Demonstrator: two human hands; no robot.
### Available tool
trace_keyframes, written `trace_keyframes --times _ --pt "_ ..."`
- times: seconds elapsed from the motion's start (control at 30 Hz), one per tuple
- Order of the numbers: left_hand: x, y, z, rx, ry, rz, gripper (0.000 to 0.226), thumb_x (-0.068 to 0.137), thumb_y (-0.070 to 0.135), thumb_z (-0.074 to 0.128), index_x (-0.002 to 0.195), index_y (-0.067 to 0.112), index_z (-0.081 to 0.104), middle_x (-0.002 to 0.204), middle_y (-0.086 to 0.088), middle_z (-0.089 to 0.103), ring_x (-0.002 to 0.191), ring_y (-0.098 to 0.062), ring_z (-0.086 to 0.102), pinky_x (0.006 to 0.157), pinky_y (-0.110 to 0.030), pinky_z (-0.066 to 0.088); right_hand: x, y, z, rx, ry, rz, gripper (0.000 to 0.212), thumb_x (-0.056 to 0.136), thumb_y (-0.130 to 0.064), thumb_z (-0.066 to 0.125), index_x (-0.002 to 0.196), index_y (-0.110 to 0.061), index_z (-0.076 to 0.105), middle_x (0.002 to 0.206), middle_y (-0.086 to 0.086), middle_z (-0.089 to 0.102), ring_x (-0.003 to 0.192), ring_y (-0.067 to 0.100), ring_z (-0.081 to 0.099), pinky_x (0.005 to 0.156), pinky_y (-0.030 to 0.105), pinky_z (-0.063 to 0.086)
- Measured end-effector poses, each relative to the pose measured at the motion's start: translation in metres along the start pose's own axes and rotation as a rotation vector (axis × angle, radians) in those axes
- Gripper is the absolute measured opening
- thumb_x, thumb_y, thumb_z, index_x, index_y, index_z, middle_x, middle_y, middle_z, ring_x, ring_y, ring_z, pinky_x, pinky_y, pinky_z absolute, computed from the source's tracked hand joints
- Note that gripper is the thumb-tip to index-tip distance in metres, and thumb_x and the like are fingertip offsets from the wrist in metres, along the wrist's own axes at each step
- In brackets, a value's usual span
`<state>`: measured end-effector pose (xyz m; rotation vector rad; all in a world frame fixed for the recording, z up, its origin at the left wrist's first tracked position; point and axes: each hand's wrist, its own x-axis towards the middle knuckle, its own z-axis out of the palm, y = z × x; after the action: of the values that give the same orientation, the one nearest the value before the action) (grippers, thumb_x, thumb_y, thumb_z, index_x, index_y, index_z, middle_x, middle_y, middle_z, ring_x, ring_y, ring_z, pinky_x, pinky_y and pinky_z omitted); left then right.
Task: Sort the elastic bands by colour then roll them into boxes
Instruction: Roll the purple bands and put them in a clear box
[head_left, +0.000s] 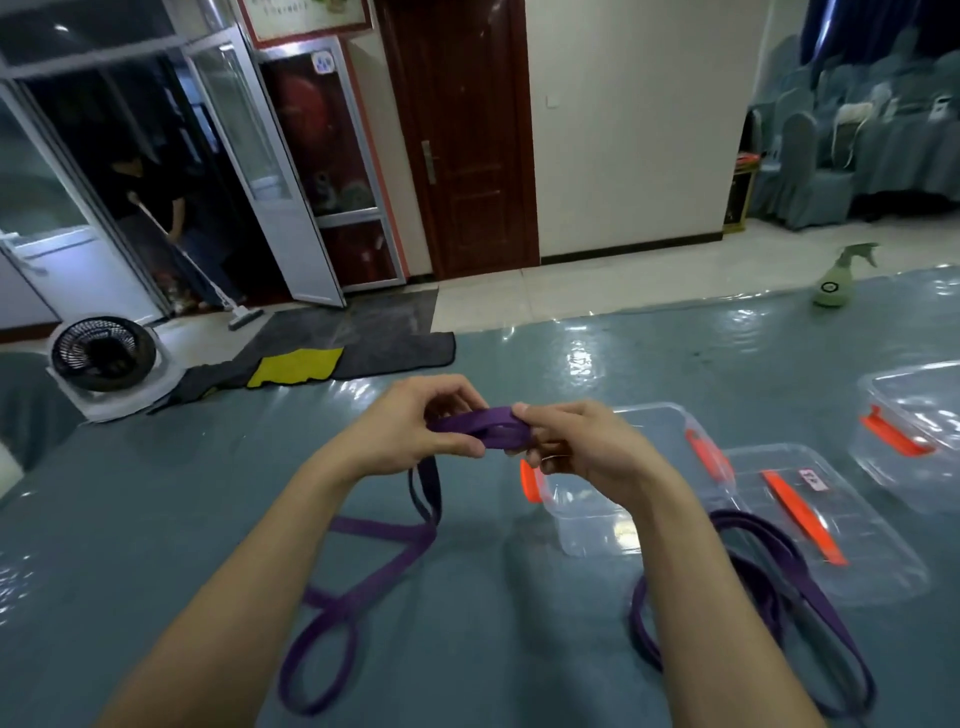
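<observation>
Both the left hand (415, 426) and right hand (576, 447) pinch one purple band (488, 423)

Nearby, its loose loops lie on the worktop (156, 519). A second purple band (753, 566) lies beside a clear box (587, 530). Far back stands a spray bottle (834, 283).

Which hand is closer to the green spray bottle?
Right. The right hand pinches one end of the purple band on the side toward the spray bottle, which stands far beyond it, up and rightward. The left hand holds the other end, farther left.
</observation>
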<state>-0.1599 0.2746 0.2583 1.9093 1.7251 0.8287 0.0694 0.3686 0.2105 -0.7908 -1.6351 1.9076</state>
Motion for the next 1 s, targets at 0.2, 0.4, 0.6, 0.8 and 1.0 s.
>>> trace_keyframes --times 0.2,0.4,0.6,0.8,1.0 --pt "0.004 -0.008 -0.002 -0.078 -0.090 -0.008 0.046 0.074 0.026 0.099 0.117 0.023 0.082 0.106 0.003 0.083 0.100 -0.019 0.079 0.097 -0.038 0.062 0.009 0.002 -0.004 0.201 -0.068 0.046 0.029 0.084 -0.020 0.071 0.056 -0.015 0.074 0.066 0.007 0.064 0.063 0.018 0.052 0.057 0.027 0.042" --pt "0.009 -0.024 0.015 -0.090 0.001 -0.020 0.038 0.078 0.008 0.097 0.111 0.013 0.081 0.099 -0.003 0.084 0.094 -0.025 0.081 0.096 -0.046 0.065 0.016 0.001 -0.005 0.232 -0.026 0.050 0.019 0.101 -0.008 0.056 0.082 -0.003 0.059 0.069 0.009 0.061 0.057 0.015 0.044 0.056 0.028 0.033" --pt "0.015 -0.029 0.019 -0.282 0.047 0.002 0.036 0.082 0.008 0.094 0.115 0.017 0.083 0.103 -0.004 0.085 0.099 -0.025 0.081 0.093 -0.029 0.063 0.019 0.009 -0.015 0.436 -0.185 0.053 0.014 0.103 -0.010 0.050 0.102 0.000 0.060 0.084 0.010 0.059 0.063 0.013 0.038 0.061 0.027 0.029" --pt "0.019 -0.032 0.022 -0.265 0.077 -0.038 0.031 0.082 0.016 0.095 0.111 0.020 0.084 0.100 -0.004 0.085 0.095 -0.023 0.081 0.091 -0.030 0.064 0.023 0.023 -0.018 0.294 -0.126 0.050 0.022 0.106 -0.002 0.053 0.118 0.004 0.071 0.087 0.008 0.064 0.069 0.014 0.050 0.065 0.025 0.039" --pt "0.023 -0.032 0.024 0.058 0.023 -0.024 0.022 0.087 0.022 0.093 0.104 0.031 0.083 0.091 0.014 0.080 0.082 -0.006 0.076 0.075 -0.020 0.060 0.022 0.018 -0.019 -0.481 0.144 -0.114 0.021 0.095 -0.004 0.072 0.096 -0.022 0.084 0.074 0.001 0.076 0.064 0.007 0.069 0.068 0.024 0.058"
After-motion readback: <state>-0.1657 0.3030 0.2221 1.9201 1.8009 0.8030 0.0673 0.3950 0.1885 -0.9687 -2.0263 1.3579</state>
